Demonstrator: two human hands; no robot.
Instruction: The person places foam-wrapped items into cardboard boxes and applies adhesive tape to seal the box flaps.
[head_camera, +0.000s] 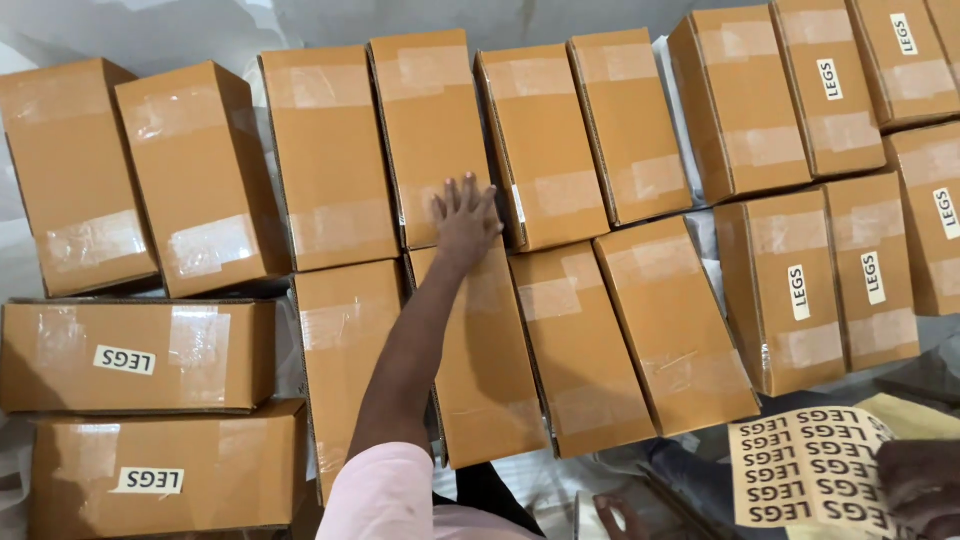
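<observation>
Left hand (466, 220) at centre of frame, arm in pink sleeve (385, 495) reaching up from bottom edge. Fingers (468, 192) spread wide, flat, gripping nothing. Palm pressed on lower end of taped cardboard box (430, 130) in upper row, fingertips pointing up along its lid; heel of hand over seam with lower-row box (485, 360) just beneath. Right hand (925, 485) at lower right corner, dark, blurred, against label sheet (805, 465); finger state cannot tell. Labelled boxes (135, 355) stacked at lower left.
</observation>
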